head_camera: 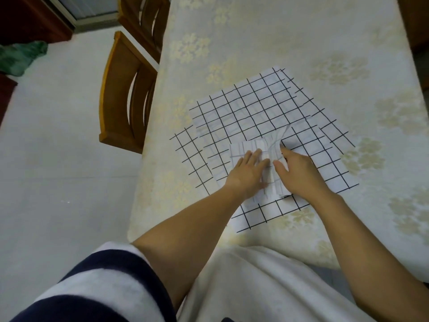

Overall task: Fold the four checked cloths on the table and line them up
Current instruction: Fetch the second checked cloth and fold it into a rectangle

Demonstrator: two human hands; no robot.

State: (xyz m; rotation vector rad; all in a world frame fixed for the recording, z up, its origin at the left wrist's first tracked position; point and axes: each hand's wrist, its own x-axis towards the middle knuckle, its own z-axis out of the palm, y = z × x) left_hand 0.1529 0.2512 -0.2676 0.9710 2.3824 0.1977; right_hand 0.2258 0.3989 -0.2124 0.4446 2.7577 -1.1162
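Leaning over the table (255,31), the person has both hands on a small folded checked cloth (269,147). It lies on top of the other checked cloths (250,108), which are spread flat and overlapping close to the table's near edge. The left hand (248,169) lies flat on the folded piece, fingers straight and together, holding nothing. The right hand (299,175) rests just beside it, thumb spread toward the left hand and forefinger stretched to a raised ridge of fabric. Its other fingers are hidden behind the back of the hand, so I cannot tell whether it grips the cloth or only presses it. The spread cloths are hard to count, since their grids run into one another. A wooden chair (125,94) stands at the table's left side, and a second chair (144,17) beyond it is cut off by the top of the view
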